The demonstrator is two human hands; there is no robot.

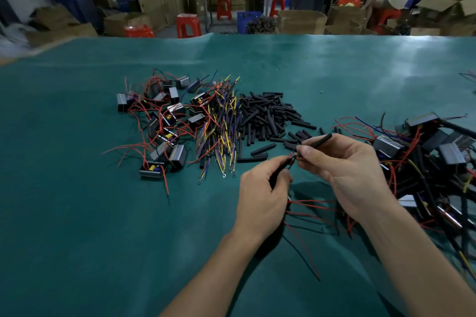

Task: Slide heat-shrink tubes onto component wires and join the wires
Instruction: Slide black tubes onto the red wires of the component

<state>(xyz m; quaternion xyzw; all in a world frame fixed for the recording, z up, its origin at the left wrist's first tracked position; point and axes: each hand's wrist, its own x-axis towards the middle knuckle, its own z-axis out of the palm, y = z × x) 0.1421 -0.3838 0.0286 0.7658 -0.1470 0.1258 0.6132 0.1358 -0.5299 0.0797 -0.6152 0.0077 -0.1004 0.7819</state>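
My right hand (342,170) pinches a black heat-shrink tube (319,139) that sticks out up and to the right past its fingers. My left hand (262,193) grips red and black wire ends (291,158), which meet the tube's lower end between the two hands. Red wires (309,203) trail out below my hands across the green mat; the component they belong to is hidden by my hands. A pile of loose black tubes (268,116) lies just beyond my hands.
A heap of small box components with red leads (164,121) lies at left, next to a bundle of coloured terminal wires (221,131). Another tangle of components with black sleeved wires (432,162) fills the right. The green mat (103,213) covers the table; people, stools and boxes stand behind.
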